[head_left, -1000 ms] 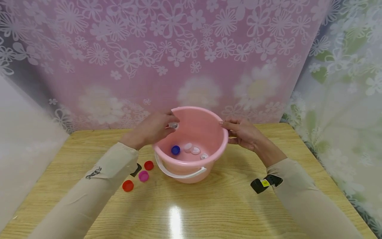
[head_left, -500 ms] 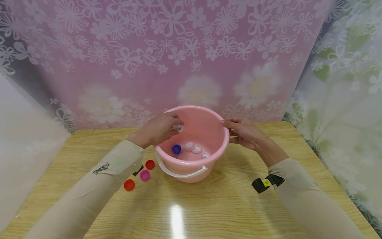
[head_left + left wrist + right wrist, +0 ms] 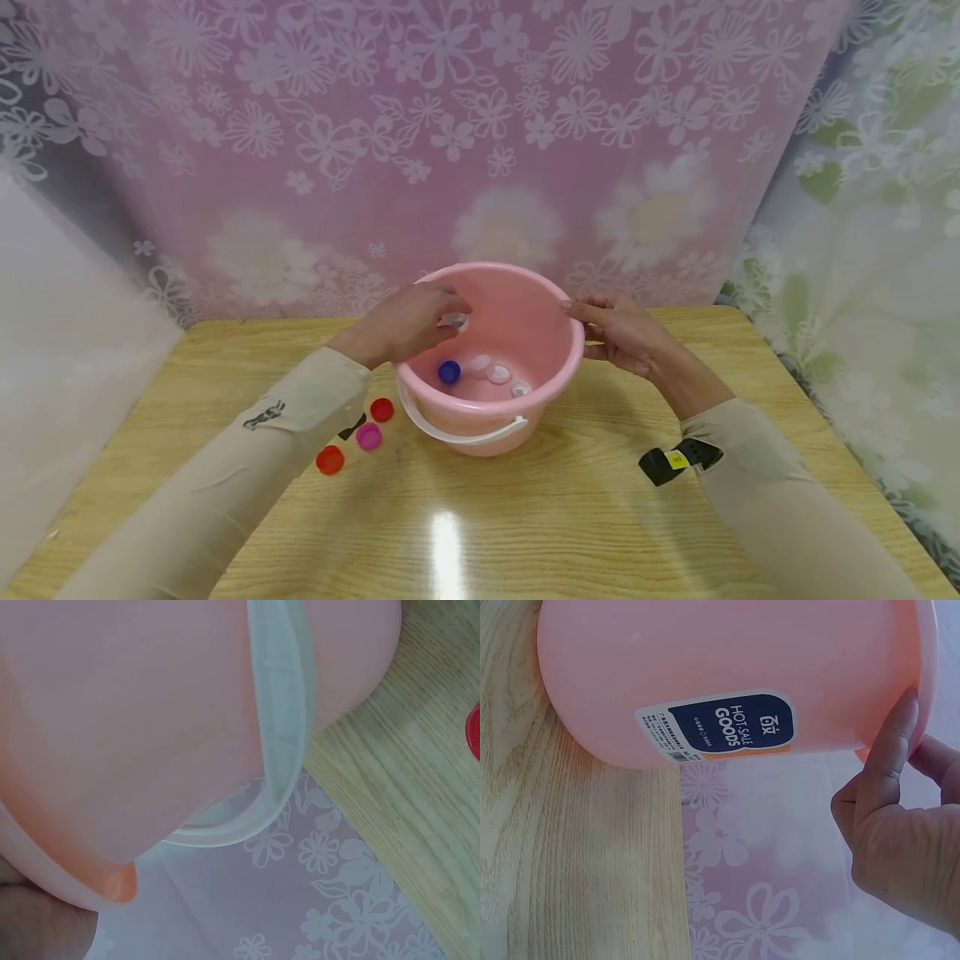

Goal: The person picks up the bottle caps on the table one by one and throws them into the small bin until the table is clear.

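Note:
A pink bucket (image 3: 525,321) with a white handle (image 3: 465,438) stands upright on the table. My left hand (image 3: 408,321) reaches over its left rim and pinches a whitish cap (image 3: 454,321) between thumb and fingers, above the bucket's floor. In the left wrist view only a sliver of that hand (image 3: 45,926) shows beyond the rim. My right hand (image 3: 618,333) grips the right rim, thumb on top and fingers against the outside; the right wrist view shows this hand (image 3: 900,832) beside the rim. Inside lie a blue cap (image 3: 449,372) and several pale caps (image 3: 499,374).
Left of the bucket, a red cap (image 3: 382,409), a magenta cap (image 3: 368,436) and another red cap (image 3: 330,459) lie on the wooden table (image 3: 525,525). A flowered pink curtain (image 3: 495,167) hangs behind the table's back edge.
My left hand has moved slightly right, farther over the bucket's opening, with the whitish cap still pinched. My right hand keeps its grip on the rim. The head view has shifted a little.

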Available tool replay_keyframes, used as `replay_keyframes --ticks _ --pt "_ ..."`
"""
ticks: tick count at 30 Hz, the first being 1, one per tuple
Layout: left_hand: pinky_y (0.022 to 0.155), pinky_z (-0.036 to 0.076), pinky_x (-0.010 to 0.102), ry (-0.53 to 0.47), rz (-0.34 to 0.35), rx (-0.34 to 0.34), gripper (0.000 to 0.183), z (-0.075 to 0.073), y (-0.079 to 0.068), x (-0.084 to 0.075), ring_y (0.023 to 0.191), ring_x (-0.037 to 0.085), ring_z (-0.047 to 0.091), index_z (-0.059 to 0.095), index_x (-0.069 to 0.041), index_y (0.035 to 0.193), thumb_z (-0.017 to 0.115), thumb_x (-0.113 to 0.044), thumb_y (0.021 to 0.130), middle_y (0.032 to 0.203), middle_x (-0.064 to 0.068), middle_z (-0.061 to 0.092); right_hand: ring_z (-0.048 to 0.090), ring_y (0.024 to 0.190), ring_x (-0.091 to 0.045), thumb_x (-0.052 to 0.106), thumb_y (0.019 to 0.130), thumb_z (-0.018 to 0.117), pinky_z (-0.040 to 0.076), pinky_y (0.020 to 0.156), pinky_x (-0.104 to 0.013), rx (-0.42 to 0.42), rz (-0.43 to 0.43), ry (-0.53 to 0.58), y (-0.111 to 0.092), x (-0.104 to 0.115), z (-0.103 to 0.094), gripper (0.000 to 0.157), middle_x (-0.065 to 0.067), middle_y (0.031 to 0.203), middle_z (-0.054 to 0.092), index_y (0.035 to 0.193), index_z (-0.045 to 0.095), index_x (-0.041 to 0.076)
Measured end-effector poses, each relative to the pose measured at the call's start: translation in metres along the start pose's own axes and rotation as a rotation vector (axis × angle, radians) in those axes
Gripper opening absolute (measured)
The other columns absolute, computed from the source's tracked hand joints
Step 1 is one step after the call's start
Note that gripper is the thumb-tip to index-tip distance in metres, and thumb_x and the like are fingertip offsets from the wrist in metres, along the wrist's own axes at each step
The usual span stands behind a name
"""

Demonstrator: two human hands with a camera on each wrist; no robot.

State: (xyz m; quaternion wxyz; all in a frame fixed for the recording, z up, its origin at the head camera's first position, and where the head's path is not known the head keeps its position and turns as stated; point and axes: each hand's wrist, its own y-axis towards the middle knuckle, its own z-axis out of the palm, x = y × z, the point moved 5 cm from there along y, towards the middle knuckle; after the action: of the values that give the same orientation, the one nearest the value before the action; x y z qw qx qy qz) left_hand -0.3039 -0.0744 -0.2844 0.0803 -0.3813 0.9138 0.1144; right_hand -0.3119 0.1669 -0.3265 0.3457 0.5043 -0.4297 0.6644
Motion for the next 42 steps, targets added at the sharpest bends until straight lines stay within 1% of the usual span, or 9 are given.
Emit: replay_keyframes --ticks 7,12,15,22,26,29,34,38,42 --pt "0.091 0.049 0.036 0.008 -0.011 -0.007 0.030 0.000 0.002 -0.001 0.106 0.023 0.058 0.065 -0.006 0.118 0.067 -0.010 0.089 0.120 0.008 0.061 0.065 0.087 -0.018 0.023 0.096 0.059 0.057 0.076 -0.030 0.006 -0.006 0.025 -0.002 0.001 -0.001 0.034 -0.010 0.101 0.056 0.116 0.050 -0.003" --pt "0.089 0.050 0.036 0.010 0.026 -0.108 0.026 -0.002 0.001 0.000 0.104 0.023 0.058 0.064 -0.007 0.117 0.064 -0.008 0.090 0.118 0.006 0.062 0.065 0.087 -0.018 0.023 0.096 0.059 0.057 0.076 -0.031 0.004 -0.013 0.026 -0.004 0.002 -0.002 0.030 -0.009 0.099 0.056 0.111 0.052 -0.002" --pt "0.086 0.051 0.037 0.035 0.037 -0.257 0.021 -0.007 -0.006 0.000 0.100 0.023 0.058 0.065 -0.007 0.113 0.062 -0.008 0.092 0.112 0.006 0.062 0.065 0.087 -0.019 0.022 0.097 0.059 0.057 0.076 -0.031 0.003 -0.014 0.029 -0.003 0.002 -0.002 0.028 -0.009 0.099 0.056 0.110 0.052 -0.002" --pt "0.066 0.054 0.036 0.068 -0.011 -0.736 0.011 -0.020 -0.030 0.009 0.081 0.023 0.059 0.065 -0.004 0.101 0.057 -0.007 0.093 0.098 0.009 0.061 0.065 0.086 -0.019 0.022 0.097 0.058 0.057 0.076 -0.031 0.002 -0.013 0.024 -0.001 0.002 -0.001 0.028 -0.010 0.099 0.057 0.110 0.054 -0.003" --pt "0.063 0.054 0.035 0.004 -0.105 -0.868 0.013 -0.020 -0.042 0.026 0.078 0.021 0.059 0.064 -0.004 0.100 0.055 -0.010 0.093 0.092 0.009 0.061 0.065 0.084 -0.018 0.022 0.097 0.059 0.057 0.075 -0.030 0.001 -0.010 0.020 0.000 0.001 -0.001 0.025 -0.010 0.097 0.057 0.105 0.056 -0.001" --pt "0.064 0.052 0.034 -0.099 -0.211 -0.818 0.016 -0.017 -0.053 0.042 0.080 0.020 0.058 0.063 -0.004 0.103 0.053 -0.012 0.093 0.094 0.008 0.061 0.065 0.083 -0.018 0.022 0.096 0.059 0.057 0.074 -0.030 0.001 -0.009 0.019 0.000 0.001 -0.001 0.025 -0.010 0.097 0.057 0.105 0.056 -0.001" --pt "0.072 0.052 0.039 -0.163 -0.381 -0.530 0.022 0.003 -0.082 0.067 0.089 0.023 0.059 0.061 -0.005 0.110 0.050 -0.016 0.095 0.105 0.010 0.058 0.065 0.082 -0.018 0.023 0.096 0.059 0.057 0.073 -0.030 -0.004 -0.010 0.013 0.001 0.000 -0.002 0.029 -0.010 0.097 0.057 0.108 0.053 -0.003" --pt "0.075 0.052 0.044 -0.125 -0.414 -0.349 0.023 0.024 -0.114 0.080 0.091 0.029 0.059 0.060 -0.003 0.113 0.051 -0.013 0.094 0.109 0.013 0.057 0.065 0.084 -0.018 0.023 0.096 0.060 0.057 0.074 -0.030 -0.005 -0.007 0.014 0.000 0.000 -0.002 0.033 -0.011 0.100 0.057 0.113 0.051 -0.005" --pt "0.074 0.053 0.045 -0.083 -0.405 -0.249 0.023 0.039 -0.142 0.086 0.091 0.029 0.060 0.060 -0.004 0.114 0.056 -0.013 0.093 0.108 0.012 0.058 0.066 0.086 -0.019 0.023 0.096 0.060 0.057 0.074 -0.030 -0.004 -0.004 0.013 0.000 0.000 -0.001 0.035 -0.011 0.101 0.057 0.114 0.050 -0.005"
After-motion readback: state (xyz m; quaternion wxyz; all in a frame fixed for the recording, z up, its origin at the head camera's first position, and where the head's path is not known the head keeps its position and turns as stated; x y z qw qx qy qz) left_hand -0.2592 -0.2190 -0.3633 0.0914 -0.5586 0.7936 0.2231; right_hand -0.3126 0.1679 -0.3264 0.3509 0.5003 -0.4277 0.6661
